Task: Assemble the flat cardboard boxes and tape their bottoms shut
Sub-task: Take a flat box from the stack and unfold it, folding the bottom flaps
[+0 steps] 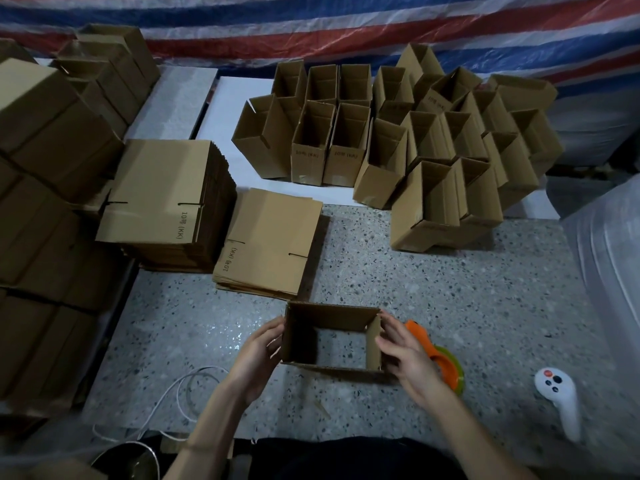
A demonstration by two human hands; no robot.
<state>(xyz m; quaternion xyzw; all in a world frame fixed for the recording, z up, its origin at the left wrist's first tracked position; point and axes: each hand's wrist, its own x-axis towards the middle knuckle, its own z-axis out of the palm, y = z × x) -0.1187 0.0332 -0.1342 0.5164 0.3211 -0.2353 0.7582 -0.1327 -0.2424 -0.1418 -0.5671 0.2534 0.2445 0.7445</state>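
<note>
Tape dispenser (446,364) partly behind right hand (405,355)

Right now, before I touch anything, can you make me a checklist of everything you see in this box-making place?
Surface: speckled floor.
Job's things: open box upright, bottom not yet closed; tall flat stack and low flat stack to the left; assembled boxes behind; tape dispenser partly behind the right hand.
Clutter: white controller lying on the right.
Grippers: left hand and right hand hold the open box's side walls.
Cables: white cable looped near left.
Surroundings: striped tarp at back; piled cartons far left.
</note>
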